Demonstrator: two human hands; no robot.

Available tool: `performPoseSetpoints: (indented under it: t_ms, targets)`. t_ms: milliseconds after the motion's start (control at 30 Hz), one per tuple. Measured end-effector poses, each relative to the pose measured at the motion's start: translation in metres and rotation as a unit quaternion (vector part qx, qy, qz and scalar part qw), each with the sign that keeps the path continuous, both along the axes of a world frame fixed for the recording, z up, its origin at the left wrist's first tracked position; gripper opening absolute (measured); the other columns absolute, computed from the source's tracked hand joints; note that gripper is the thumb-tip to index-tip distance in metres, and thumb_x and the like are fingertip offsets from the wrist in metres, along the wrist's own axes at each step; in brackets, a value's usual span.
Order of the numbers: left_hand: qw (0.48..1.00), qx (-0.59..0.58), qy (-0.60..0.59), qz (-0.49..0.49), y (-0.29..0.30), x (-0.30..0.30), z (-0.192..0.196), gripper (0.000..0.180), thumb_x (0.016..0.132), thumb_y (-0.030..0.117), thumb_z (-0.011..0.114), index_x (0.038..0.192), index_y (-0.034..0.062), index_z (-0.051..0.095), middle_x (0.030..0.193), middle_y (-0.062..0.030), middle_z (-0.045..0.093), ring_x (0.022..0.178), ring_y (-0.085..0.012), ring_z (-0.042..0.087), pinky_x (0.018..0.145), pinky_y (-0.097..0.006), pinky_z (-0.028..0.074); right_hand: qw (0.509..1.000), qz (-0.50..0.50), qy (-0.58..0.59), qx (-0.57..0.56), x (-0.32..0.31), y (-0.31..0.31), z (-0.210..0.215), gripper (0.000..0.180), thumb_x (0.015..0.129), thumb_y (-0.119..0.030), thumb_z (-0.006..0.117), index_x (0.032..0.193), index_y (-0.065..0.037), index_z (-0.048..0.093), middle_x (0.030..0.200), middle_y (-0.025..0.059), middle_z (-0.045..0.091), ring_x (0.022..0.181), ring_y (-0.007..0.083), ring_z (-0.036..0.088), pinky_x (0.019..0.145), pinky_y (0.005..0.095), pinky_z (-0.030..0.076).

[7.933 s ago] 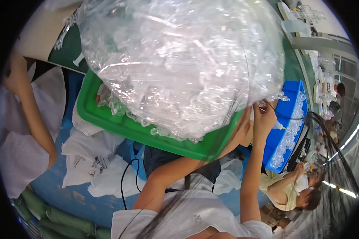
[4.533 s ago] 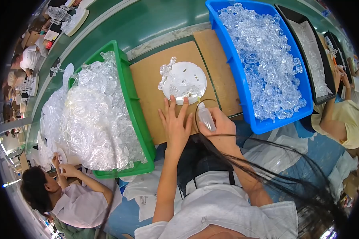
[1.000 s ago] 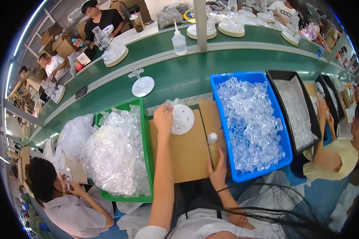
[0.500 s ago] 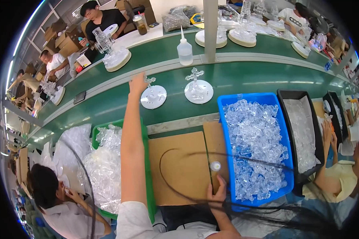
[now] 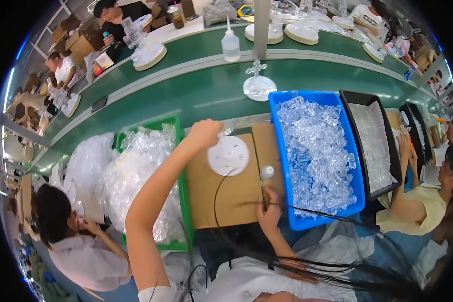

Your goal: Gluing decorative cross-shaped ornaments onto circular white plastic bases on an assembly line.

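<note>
My left hand [image 5: 205,134] is closed on a clear plastic cross [image 5: 226,132] that is joined to a round white disc [image 5: 228,155]. The disc is over the brown cardboard [image 5: 221,201] in front of me, and my fingers hide most of the cross. My right hand [image 5: 270,209] is at the cardboard's right part, thumb and fingers apart, with nothing visible in it. Just beyond its fingertips is a small white-topped container [image 5: 267,172]. A second white disc [image 5: 259,89] bearing a clear cross [image 5: 255,68] sits on the green bench farther off.
To the right are a blue bin [image 5: 361,166] of clear plastic pieces and a black tray [image 5: 395,146]. A green bin [image 5: 187,216] of plastic-wrapped pieces stands left. A squeeze bottle [image 5: 230,46] is by the metal rail. Co-workers sit on both sides; dark hair strands cross the view.
My left hand has brought one disc with its cross from the green bench toward me, over the cardboard. My right hand stays near the small container. The whole view has shifted.
</note>
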State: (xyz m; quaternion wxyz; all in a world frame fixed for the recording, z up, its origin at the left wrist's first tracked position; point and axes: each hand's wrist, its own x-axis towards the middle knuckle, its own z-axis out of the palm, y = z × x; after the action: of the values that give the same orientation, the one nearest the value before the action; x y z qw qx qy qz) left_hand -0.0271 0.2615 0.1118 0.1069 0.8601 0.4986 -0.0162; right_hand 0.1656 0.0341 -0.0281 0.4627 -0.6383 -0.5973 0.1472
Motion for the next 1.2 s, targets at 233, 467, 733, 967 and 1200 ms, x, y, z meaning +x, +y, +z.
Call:
performPoseSetpoints:
  t_ms: [233,467,733,967,1200]
  targets:
    - [0.993,0.089,-0.013,0.076,-0.07,-0.092,0.055,0.033,0.068,0.018,0.071,0.093,0.0034,0.057,0.095,-0.0202,0.058,0.089,-0.0372,0.057,0.076,-0.044,0.047,0.999,0.032,-0.011,0.004,0.014,-0.01,0.001,0.037,0.081,-0.006,0.058,0.117,0.0,0.049,0.116,0.018,0.054,0.107,0.0338,0.053,0.092,0.041,0.041]
    - [0.967,0.131,0.217,0.012,-0.079,-0.12,0.014,0.043,0.062,0.021,0.076,0.1,0.0074,0.061,0.108,-0.0183,0.049,0.101,-0.0326,0.053,0.07,-0.042,0.049,0.997,0.044,-0.061,0.032,0.006,-0.009,0.005,0.032,0.081,-0.005,0.058,0.112,-0.003,0.054,0.114,0.0157,0.057,0.106,0.0323,0.054,0.091,0.0383,0.041]
    - [0.98,0.166,0.108,0.02,-0.062,-0.143,0.027,0.017,0.067,0.015,0.071,0.079,0.0052,0.063,0.091,-0.0123,0.054,0.092,-0.0296,0.056,0.067,-0.043,0.049,0.996,0.039,-0.067,0.04,0.002,-0.006,0.006,0.032,0.079,-0.004,0.059,0.111,-0.002,0.054,0.112,0.016,0.058,0.105,0.0335,0.054,0.09,0.0394,0.042]
    - [0.986,0.145,0.077,0.033,-0.066,-0.152,0.03,0.019,0.07,0.009,0.068,0.088,0.004,0.061,0.087,-0.0145,0.058,0.085,-0.0313,0.059,0.07,-0.04,0.05,0.994,0.046,-0.083,0.05,0.003,-0.008,0.008,0.03,0.079,-0.002,0.058,0.109,-0.002,0.054,0.111,0.0158,0.057,0.107,0.0337,0.054,0.09,0.0402,0.042]
    - [0.809,-0.002,-0.546,0.218,-0.144,-0.087,0.101,0.024,0.091,0.019,0.054,0.103,-0.002,0.059,0.093,-0.0125,0.064,0.075,-0.0178,0.064,0.061,-0.027,0.052,0.996,0.043,-0.073,0.039,0.006,-0.013,0.013,0.033,0.077,-0.002,0.059,0.11,-0.002,0.054,0.11,0.0151,0.058,0.107,0.0313,0.054,0.09,0.0396,0.042]
